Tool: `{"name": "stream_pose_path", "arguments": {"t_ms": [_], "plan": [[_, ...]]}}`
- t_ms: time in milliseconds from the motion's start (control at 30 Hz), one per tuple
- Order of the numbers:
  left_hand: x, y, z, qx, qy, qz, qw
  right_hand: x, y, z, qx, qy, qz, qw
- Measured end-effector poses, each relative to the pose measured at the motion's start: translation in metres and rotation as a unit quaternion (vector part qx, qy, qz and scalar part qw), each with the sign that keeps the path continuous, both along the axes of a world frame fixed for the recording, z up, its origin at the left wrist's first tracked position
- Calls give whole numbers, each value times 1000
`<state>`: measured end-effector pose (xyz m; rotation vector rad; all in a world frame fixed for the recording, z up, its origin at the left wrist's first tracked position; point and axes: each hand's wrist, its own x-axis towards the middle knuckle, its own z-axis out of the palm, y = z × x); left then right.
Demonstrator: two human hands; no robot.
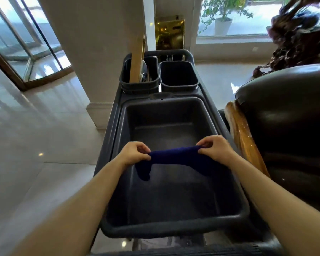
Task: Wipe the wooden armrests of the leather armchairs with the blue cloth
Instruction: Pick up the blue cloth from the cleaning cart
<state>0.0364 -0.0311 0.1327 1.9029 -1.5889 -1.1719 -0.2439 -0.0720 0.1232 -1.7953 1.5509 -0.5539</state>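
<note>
Both hands hold a dark blue cloth (171, 156) above a large, deep, dark grey plastic tub (175, 231) that sits on a grey service cart (107, 137). The left hand (135, 152) pinches one end of the cloth between thumb and curled fingers, and the right hand (215, 147) pinches the other end the same way, so the cloth stretches in a bunched band between them. A loose flap of it hangs down below the left hand, and more cloth drapes under the right wrist. Both bare forearms reach in from the near edge over the tub's rim. Beyond the tub, at the far end of the cart, stand two smaller dark grey bins side by side: the left bin (139, 84) holds a tall, flat, light wooden board (137, 60) standing upright along with some blurred tools, while the inside of the right bin (178, 84) is too dark to read. Just right of the cart stands a dark brown leather armchair (288, 111), and its glossy, amber-coloured wooden armrest (242, 133) runs alongside the tub, near the right hand but apart from it. A cream pillar (92, 52) rises on the pale polished floor (35, 126) to the left of the cart.
</note>
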Motion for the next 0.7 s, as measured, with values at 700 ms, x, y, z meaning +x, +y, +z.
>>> {"name": "stream_pose_path", "arguments": {"t_ms": [700], "plan": [[-328, 32, 113, -132, 18, -148, 980, -337, 103, 105, -124, -20, -96, 987]]}}
